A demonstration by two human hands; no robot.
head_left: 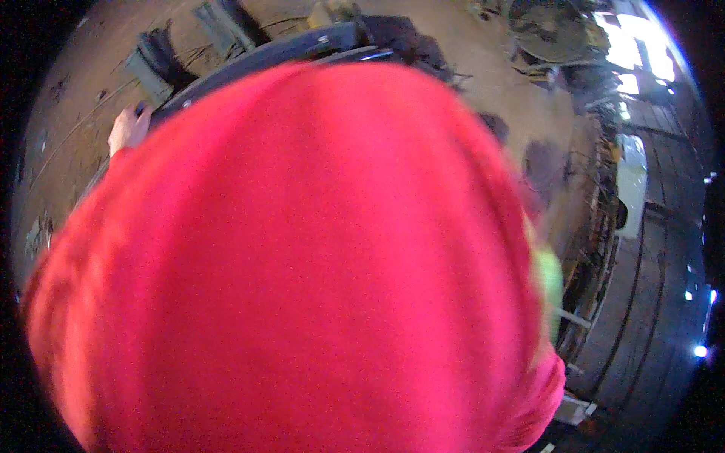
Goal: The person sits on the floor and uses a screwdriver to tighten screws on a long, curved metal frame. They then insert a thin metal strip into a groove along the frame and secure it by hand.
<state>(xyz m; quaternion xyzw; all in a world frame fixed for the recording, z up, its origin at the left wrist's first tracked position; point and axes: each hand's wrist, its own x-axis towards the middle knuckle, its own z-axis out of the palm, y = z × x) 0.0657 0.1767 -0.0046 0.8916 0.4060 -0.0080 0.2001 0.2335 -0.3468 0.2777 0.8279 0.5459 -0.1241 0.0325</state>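
Red cloth of my shirt (325, 249) fills most of the picture and hides much of what lies in front of me. At the upper left, my left hand (128, 130) comes out past the red sleeve, bare. Its fingers are closed at the end of a long, dark, curved panel (260, 60) with a smooth edge. Only part of that panel shows above the shirt. My right hand cannot be made out. On the right side a pink-red sleeve (544, 400) bends, with a blurred lime-green patch (549, 283) just above it.
Grey bent metal pieces (151, 75) stand on the brown floor (83, 98) beyond the panel. A round, dark basin-like thing (550, 30) is at the upper right among clutter. A white panel (633, 181) and a dark ribbed surface (642, 302) lie along the right.
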